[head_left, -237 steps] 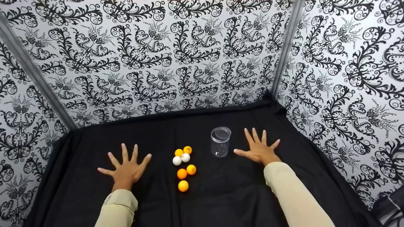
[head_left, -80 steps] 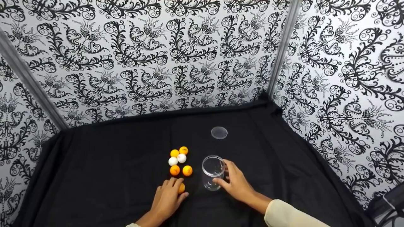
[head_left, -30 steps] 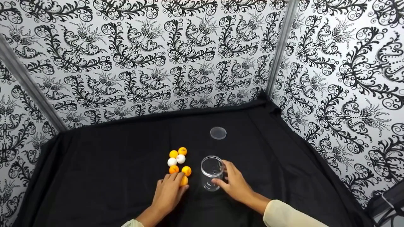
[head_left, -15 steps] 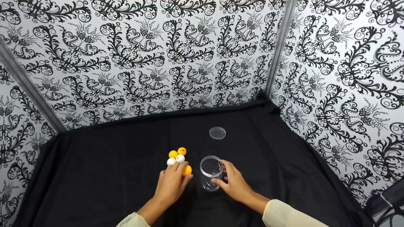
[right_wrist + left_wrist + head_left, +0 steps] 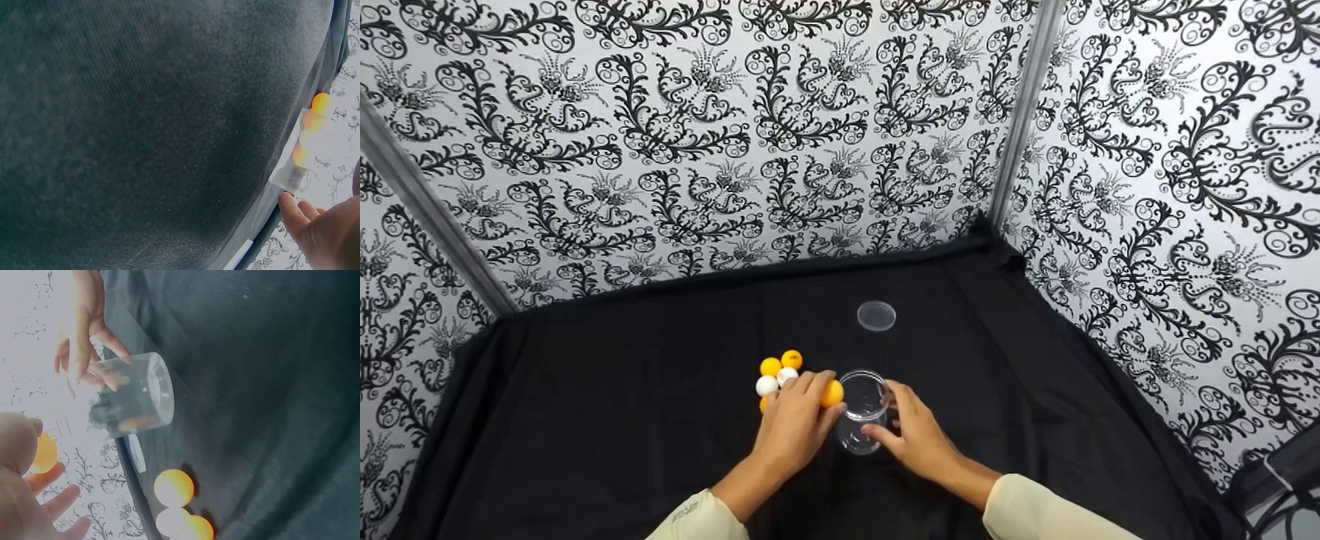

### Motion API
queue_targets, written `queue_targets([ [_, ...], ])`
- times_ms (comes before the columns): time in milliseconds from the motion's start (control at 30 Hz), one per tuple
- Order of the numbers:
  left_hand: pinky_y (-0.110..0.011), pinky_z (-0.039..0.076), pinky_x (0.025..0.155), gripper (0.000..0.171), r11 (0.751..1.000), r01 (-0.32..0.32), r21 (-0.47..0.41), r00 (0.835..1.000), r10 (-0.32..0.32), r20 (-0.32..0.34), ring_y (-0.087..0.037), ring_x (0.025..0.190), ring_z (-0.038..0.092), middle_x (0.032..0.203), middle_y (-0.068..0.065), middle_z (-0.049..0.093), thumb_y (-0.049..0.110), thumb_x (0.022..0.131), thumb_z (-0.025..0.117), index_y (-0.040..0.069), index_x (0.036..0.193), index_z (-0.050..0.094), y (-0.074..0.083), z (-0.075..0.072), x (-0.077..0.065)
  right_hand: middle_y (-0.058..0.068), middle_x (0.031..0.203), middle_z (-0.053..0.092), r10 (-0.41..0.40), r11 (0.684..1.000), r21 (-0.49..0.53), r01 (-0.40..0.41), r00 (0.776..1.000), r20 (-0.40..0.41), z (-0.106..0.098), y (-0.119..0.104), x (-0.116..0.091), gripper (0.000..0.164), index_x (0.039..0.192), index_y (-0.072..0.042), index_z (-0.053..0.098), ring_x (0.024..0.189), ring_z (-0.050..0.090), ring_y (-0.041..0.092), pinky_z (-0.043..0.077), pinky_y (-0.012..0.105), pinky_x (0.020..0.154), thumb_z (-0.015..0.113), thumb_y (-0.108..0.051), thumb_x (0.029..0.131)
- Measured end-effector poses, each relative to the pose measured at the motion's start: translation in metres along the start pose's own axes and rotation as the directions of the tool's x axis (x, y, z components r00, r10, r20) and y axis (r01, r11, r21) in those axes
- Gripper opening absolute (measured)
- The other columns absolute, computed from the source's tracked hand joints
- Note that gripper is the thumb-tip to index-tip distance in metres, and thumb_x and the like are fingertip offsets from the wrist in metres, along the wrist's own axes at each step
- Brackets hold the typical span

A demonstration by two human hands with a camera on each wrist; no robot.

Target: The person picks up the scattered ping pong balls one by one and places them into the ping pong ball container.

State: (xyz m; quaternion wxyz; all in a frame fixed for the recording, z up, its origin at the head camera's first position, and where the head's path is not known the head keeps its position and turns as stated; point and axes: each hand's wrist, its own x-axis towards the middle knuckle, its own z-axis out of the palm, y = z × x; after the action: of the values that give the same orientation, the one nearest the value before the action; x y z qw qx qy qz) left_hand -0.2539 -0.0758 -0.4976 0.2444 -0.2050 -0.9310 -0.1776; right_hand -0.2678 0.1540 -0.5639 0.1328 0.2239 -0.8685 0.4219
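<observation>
Between the thumb and fingers of my left hand (image 5: 796, 424) an orange ping-pong ball (image 5: 832, 394) is pinched at the left side of a clear plastic jar's rim. The jar (image 5: 861, 435) stands upright and uncapped on the black cloth. My right hand (image 5: 921, 435) holds it from the right, fingers behind and thumb in front. Orange ball (image 5: 770, 367) and white ball (image 5: 766, 385) lie grouped with others left of the jar, some partly covered by my left hand. The left wrist view shows the held ball (image 5: 45, 453) off the table, beside the jar (image 5: 138, 396).
A clear round lid (image 5: 877, 316) lies flat behind the jar. Black cloth (image 5: 622, 405) covers the table. Patterned black-and-white panels (image 5: 697, 150) rise at the back and sides. A dark object with cables (image 5: 1279, 480) is at the right edge.
My left hand has carried the orange ball up and right, from the near end of the group to the jar's rim. The right hand stays on the jar; the lid came off earlier.
</observation>
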Motion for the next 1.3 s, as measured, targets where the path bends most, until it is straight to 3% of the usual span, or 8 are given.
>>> queue_targets([
  [233,-0.045,0.054,0.087,0.046,1.0,0.001,-0.02,0.999,0.0,0.036,-0.023,0.103,0.065,0.116,0.0,0.068,0.041,0.094,0.072,0.018,0.133,0.061,0.013,0.002,0.008,0.012,0.129,0.059,-0.007,1.0,-0.015,0.007,1.0,0.008,-0.001,0.0,0.0,0.075,0.146,-0.006,0.044,0.115,0.068,0.027,0.061,0.034,0.081,0.072,-0.048,0.091],
  [467,-0.043,0.052,0.08,0.046,0.999,-0.048,0.023,0.999,0.048,0.005,-0.023,0.102,0.064,0.118,-0.001,0.068,0.043,0.095,0.07,0.017,0.132,0.062,0.022,0.01,0.011,0.009,0.13,0.058,-0.018,1.0,0.018,0.018,1.0,0.01,0.0,0.003,0.0,0.074,0.146,-0.01,0.045,0.117,0.066,0.024,0.061,0.033,0.082,0.074,-0.047,0.09],
  [700,-0.042,0.051,0.078,0.045,0.999,-0.04,0.025,0.998,0.039,0.041,-0.022,0.104,0.063,0.119,0.001,0.067,0.045,0.096,0.068,0.019,0.132,0.061,0.03,0.013,0.014,0.006,0.13,0.058,-0.002,1.0,0.021,0.002,1.0,0.012,-0.001,0.003,0.0,0.071,0.146,-0.013,0.045,0.118,0.066,0.024,0.061,0.036,0.083,0.076,-0.043,0.09],
  [1100,-0.044,0.051,0.083,0.048,1.0,-0.014,0.025,0.994,0.011,0.105,-0.024,0.108,0.061,0.122,0.001,0.067,0.047,0.097,0.065,0.02,0.137,0.059,0.032,0.014,0.014,0.004,0.131,0.058,0.018,1.0,0.002,-0.018,1.0,0.021,-0.002,0.002,0.0,0.074,0.146,-0.015,0.045,0.118,0.064,0.022,0.061,0.035,0.085,0.074,-0.051,0.089],
  [1300,-0.044,0.051,0.083,0.047,0.998,-0.036,0.05,0.997,0.033,0.071,-0.023,0.108,0.06,0.12,0.0,0.067,0.045,0.095,0.068,0.019,0.134,0.061,0.032,0.017,0.011,0.004,0.132,0.057,0.006,1.0,0.005,-0.007,1.0,0.015,-0.002,0.001,0.0,0.074,0.147,-0.015,0.044,0.119,0.065,0.022,0.061,0.034,0.083,0.072,-0.053,0.09],
])
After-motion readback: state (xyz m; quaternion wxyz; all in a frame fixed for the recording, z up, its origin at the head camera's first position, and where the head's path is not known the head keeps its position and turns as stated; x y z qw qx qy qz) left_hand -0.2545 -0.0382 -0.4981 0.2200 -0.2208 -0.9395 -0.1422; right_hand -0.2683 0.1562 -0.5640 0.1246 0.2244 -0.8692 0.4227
